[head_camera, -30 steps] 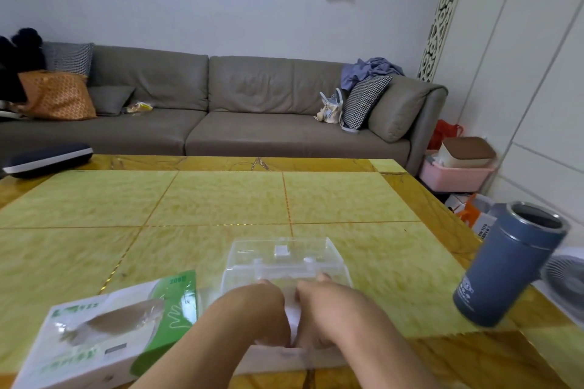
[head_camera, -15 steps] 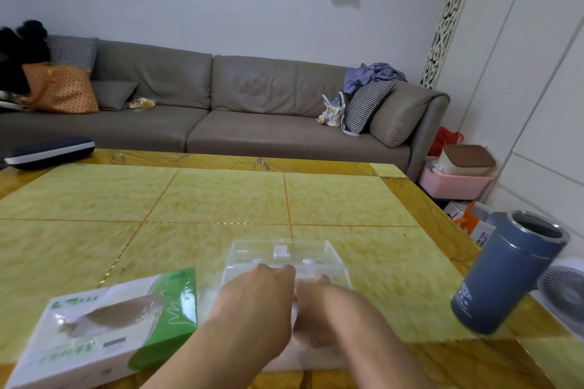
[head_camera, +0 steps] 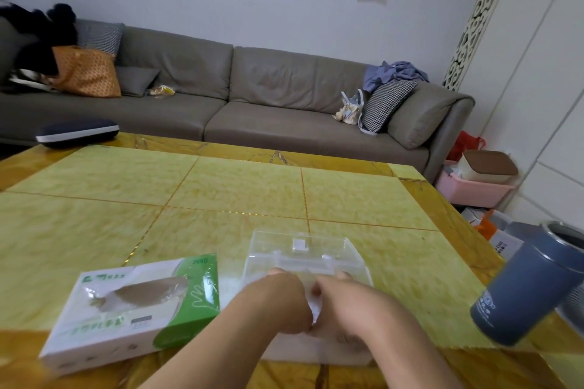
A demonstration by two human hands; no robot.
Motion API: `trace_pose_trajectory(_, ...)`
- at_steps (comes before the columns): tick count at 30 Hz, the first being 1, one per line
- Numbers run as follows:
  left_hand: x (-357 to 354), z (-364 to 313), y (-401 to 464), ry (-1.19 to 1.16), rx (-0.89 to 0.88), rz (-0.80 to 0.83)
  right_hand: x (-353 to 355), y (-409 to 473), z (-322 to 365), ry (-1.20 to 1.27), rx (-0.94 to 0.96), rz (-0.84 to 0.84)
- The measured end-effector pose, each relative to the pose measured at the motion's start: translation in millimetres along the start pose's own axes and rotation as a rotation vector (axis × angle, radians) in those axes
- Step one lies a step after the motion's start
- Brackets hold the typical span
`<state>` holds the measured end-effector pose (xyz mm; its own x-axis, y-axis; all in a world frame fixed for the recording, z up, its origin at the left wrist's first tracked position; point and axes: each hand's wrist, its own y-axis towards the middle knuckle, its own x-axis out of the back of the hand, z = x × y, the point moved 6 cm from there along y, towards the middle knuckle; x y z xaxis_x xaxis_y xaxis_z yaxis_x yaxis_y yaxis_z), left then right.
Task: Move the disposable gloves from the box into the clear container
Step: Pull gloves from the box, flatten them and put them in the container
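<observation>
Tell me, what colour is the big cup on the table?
The cup is blue-grey, seen in the head view.

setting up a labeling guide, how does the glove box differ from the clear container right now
The glove box is opaque white card with a green end; the clear container is see-through plastic. The glove box lies untouched at the left, while the left hand and right hand are both over the clear container. Both rest on the yellow table, side by side.
</observation>
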<state>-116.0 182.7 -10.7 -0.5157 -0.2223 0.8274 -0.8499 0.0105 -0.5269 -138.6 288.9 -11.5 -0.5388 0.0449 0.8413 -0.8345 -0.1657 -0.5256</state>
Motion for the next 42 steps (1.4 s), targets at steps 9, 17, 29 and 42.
trace_pose_trajectory(9, 13, 2, -33, -0.077, -0.090, -0.128, 4, -7, -3, 0.048, 0.015, -0.231)
trace_pose_trajectory(17, 45, 62, -85, -0.252, -0.262, -0.695, 32, -55, 32, -0.081, 0.000, -0.624)
trace_pose_trajectory(29, 24, 195, -74, -0.070, 0.114, -0.279, -48, -60, 161, -0.223, 0.697, -0.607)
trace_pose_trajectory(42, 28, 186, -77, -0.191, 0.067, -0.369, -47, -60, 158, -0.157, 0.705, -0.599)
